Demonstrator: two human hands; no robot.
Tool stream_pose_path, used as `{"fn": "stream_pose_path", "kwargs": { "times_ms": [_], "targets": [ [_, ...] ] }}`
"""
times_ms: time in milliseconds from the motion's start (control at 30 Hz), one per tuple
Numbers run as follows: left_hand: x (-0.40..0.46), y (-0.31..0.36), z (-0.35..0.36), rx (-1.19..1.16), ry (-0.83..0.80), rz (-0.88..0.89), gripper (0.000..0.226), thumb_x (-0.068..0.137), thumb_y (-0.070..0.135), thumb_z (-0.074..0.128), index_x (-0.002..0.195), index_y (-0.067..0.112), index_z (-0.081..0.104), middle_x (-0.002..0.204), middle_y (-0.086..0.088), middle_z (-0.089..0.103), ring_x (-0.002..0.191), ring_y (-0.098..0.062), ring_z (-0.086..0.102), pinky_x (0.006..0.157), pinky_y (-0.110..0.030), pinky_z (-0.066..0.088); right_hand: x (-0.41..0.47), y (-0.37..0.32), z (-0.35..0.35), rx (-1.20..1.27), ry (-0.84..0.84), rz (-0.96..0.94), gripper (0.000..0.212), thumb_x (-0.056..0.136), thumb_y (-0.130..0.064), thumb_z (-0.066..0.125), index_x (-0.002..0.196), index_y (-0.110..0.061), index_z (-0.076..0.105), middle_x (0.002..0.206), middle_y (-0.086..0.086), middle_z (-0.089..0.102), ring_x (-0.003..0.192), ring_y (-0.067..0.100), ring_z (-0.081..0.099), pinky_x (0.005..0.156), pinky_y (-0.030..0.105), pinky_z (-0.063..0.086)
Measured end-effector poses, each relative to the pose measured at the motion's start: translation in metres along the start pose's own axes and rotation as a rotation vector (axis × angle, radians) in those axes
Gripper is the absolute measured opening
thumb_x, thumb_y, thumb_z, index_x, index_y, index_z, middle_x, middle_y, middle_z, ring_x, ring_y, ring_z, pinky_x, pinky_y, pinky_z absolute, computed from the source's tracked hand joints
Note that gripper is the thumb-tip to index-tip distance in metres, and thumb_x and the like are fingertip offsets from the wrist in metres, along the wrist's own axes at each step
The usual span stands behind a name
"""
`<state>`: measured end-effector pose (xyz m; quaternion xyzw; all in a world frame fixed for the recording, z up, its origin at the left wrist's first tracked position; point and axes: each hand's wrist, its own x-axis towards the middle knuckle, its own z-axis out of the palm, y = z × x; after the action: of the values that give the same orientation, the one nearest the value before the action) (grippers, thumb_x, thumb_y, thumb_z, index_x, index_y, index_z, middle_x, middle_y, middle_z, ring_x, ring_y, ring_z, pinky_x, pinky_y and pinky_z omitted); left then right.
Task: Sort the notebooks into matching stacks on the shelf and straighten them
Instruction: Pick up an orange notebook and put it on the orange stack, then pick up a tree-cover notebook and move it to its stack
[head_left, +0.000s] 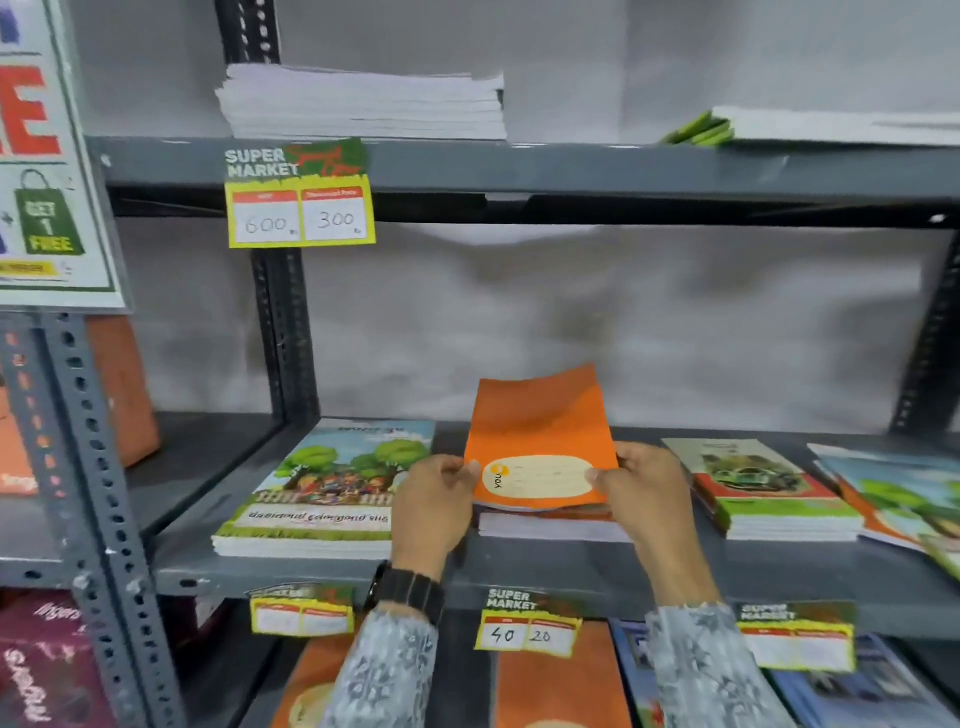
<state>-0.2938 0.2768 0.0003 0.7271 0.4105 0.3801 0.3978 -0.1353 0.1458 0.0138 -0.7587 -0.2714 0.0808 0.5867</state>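
Showing, left to right on the grey shelf (311, 571): a stack of tree-cover notebooks (322, 493); the left hand (436, 506), fingers pinched on the left edge of an orange notebook (540, 447); that notebook tilted up above a low central stack (550, 526); the right hand (647, 493) gripping its right edge; a green-and-red stack (769, 493) beside.

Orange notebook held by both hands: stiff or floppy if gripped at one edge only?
Probably floppy: the orange notebook is thin, and its far edge already curls while the left hand and right hand pinch its near corners. Likely light, since fingertips alone carry it. The cover looks smooth, so it may slide off the stack beneath.
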Motion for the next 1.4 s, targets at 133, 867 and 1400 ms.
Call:
{"fn": "stream_pose_path", "kwargs": {
  "times_ms": [133,867,1400],
  "targets": [
    [0.001,0.004,0.018,0.196,-0.052,0.015,0.037,0.098,0.045,0.059,0.098,0.015,0.080,0.102,-0.006,0.081,0.094,-0.029,0.071,0.083,-0.036,0.055,0.018,0.016,-0.005,-0.270,-0.019,0.107,0.017,0.069,-0.016,0.063,0.056,-0.013,0.053,0.058,0.000,0.060,0.063,0.030,0.058,0.068,0.040,0.044],
    [-0.134,0.154,0.278,0.025,-0.248,0.327,0.019,0.094,0.038,0.064,0.103,0.031,0.080,0.092,0.008,0.079,0.088,-0.011,0.072,0.079,-0.029,0.054,0.025,0.108,-0.301,-0.307,0.489,-0.210,0.032,0.090,-0.015,0.070,0.121,-0.017,0.075,0.113,0.008,0.073,0.093,0.025,0.067,0.082,0.026,0.044],
    [-0.165,0.197,0.379,0.002,-0.439,-0.025,0.040,0.093,0.039,0.069,0.123,0.013,0.068,0.110,-0.004,0.072,0.075,-0.021,0.078,0.078,-0.046,0.064,0.062,0.183,-0.433,-0.322,0.249,0.275,0.016,0.086,-0.026,0.077,0.079,-0.012,0.076,0.070,0.003,0.075,0.069,0.025,0.068,0.061,0.034,0.049]
  ]
}}
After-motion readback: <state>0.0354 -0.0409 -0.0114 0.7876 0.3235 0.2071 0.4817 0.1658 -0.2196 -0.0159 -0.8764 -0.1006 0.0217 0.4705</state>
